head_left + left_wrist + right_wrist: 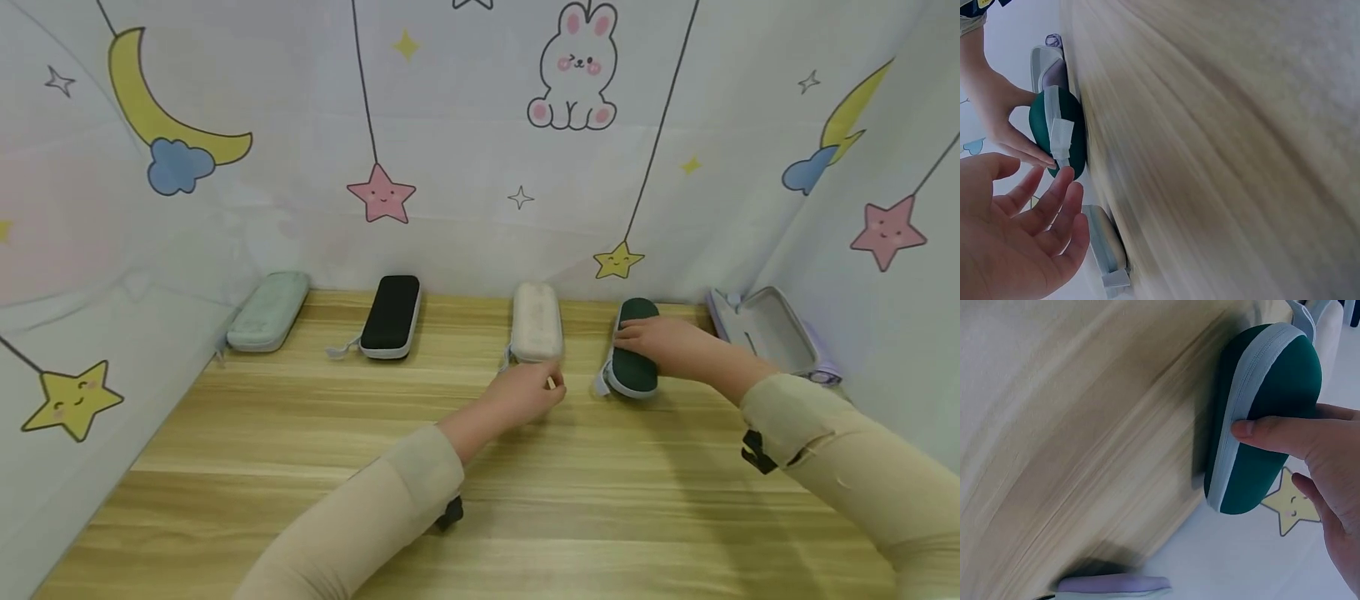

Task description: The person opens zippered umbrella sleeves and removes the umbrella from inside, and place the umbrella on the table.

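Note:
My right hand (667, 346) grips a dark green zip case (637, 367) across its middle. The right wrist view shows the thumb on the grey zip band of that case (1269, 381). A pale pull tab (603, 382) hangs at its near left side. My left hand (525, 396) holds nothing, its fingers loosely bent, in front of a beige zip case (537, 321). In the left wrist view the fingertips of the left hand (1029, 231) overlap the green case close to its tab (1062, 137).
Along the back of the wooden table (375, 467) lie a mint zip case (270, 312) and a black one (392, 315). At the right, a lilac case (783, 329) stands unzipped, its grey inside showing. A printed cloth (465, 167) walls the back and sides.

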Demonstrator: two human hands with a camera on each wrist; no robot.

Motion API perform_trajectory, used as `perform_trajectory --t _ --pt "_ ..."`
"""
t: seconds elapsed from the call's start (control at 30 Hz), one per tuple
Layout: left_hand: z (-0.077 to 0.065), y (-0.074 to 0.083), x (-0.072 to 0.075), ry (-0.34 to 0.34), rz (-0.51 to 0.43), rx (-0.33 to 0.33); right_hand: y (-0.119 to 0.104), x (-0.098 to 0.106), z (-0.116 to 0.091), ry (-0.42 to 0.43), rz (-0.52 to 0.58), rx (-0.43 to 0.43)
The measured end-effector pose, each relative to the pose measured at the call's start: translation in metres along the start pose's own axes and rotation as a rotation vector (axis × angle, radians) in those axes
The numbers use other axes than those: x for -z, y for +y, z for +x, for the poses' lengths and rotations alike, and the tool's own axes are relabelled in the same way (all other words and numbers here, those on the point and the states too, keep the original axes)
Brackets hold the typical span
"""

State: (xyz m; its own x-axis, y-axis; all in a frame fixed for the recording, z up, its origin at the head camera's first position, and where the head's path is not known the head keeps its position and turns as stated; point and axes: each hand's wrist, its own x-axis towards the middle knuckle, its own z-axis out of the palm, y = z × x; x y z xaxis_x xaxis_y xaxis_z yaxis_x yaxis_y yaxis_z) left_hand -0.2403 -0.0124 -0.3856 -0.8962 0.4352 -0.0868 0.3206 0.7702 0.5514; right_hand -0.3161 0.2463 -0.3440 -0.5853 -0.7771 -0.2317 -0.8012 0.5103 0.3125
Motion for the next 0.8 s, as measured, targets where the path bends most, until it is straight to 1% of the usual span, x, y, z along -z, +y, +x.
perform_trajectory --t 0.13,0.27,0.37,0.53,0.6,0.7,0.77,0.8 --pt "-0.002 0.002 0.000 -0.010 0.022 -0.003 -0.008 0.002 0.000 0.022 0.022 0.015" --pt "-0.004 0.005 0.000 -0.030 0.020 -0.013 -0.016 0.005 0.000 0.033 0.039 -0.001" --pt "-0.004 0.005 0.000 -0.032 0.025 -0.026 -0.023 0.006 0.002 0.070 0.055 -0.003" --pt "-0.003 0.004 -0.003 -0.052 0.029 -0.049 -0.037 0.009 0.006 0.138 0.063 0.033" --pt "-0.003 0.004 -0.003 -0.065 0.024 -0.068 -0.043 0.011 0.006 0.148 0.057 0.045" --pt "-0.003 0.004 -0.004 -0.088 0.028 -0.086 -0.050 0.015 0.007 0.139 0.064 0.051" --pt "-0.003 0.004 -0.005 -0.097 0.036 -0.085 -0.054 0.016 0.008 0.132 0.068 0.055" --pt "-0.003 0.004 -0.005 -0.101 0.040 -0.073 -0.055 0.017 0.008 0.131 0.072 0.057"
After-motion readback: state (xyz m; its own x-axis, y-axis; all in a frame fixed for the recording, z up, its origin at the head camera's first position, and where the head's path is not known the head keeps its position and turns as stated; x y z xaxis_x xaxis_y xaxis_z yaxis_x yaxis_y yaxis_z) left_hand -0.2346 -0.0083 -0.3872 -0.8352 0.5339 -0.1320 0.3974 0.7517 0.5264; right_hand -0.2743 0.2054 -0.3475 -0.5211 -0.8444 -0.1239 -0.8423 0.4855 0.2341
